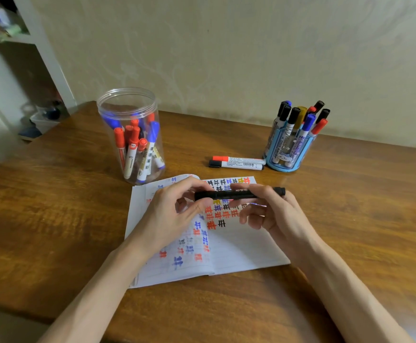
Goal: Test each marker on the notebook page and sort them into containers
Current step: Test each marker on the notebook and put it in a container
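A black marker (236, 194) lies level in the air above the open notebook (239, 246). My left hand (174, 214) pinches its left end and my right hand (271, 209) grips its right part. The page carries rows of red, blue, black and yellow test marks. A clear plastic jar (131, 134) with several red and blue markers stands at the back left. Further right, a blue pen holder (288, 149) holds several capped markers.
Two loose markers lie side by side on the wooden table (53, 206) just left of the blue holder: a red-capped one (238, 159) and a black-capped one (235, 165). A wall runs behind the table. White shelving stands at the far left.
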Tool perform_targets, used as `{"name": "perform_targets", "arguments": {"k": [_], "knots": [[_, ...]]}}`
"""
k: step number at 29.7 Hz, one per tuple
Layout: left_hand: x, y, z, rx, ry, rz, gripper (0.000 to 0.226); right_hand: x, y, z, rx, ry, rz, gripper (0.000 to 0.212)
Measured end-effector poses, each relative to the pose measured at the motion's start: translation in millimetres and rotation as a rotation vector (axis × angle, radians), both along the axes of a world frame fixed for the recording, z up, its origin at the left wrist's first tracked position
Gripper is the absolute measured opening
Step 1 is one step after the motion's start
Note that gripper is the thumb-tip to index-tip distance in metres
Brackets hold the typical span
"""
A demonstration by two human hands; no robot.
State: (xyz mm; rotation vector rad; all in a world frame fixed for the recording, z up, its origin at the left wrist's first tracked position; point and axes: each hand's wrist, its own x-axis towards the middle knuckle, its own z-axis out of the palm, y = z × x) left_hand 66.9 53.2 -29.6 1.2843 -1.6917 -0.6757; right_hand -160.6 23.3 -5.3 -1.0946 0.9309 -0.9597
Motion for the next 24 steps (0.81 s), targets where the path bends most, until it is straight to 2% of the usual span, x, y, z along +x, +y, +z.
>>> {"name": "perform_targets", "arguments": {"k": [5,7,10,16,20,24], "knots": [[1,0,-1,-0.025,-0.065,0.010,0.035,-19,-4,1,-0.250,0.251,0.043,0.020],[2,0,-2,-0.066,-0.148,0.014,0.044,-24,-6,2,-0.342,0.397,0.093,0.021],[4,-1,-4,-0.102,-0.220,0.002,0.044,-25,-9,0,-0.428,0.534,0.129,0.023],[1,3,0,-0.148,-0.231,0.020,0.044,-16,-6,-13,-0.514,0.489,0.066,0.015],[0,2,-3,-0.182,-0.235,0.053,0.032,-11,-5,-19,-0.533,0.465,0.046,0.012],[-2,0,-4,-0.233,-0.202,0.118,0.029,-6,-2,-23,-0.561,0.439,0.011,0.013]]}}
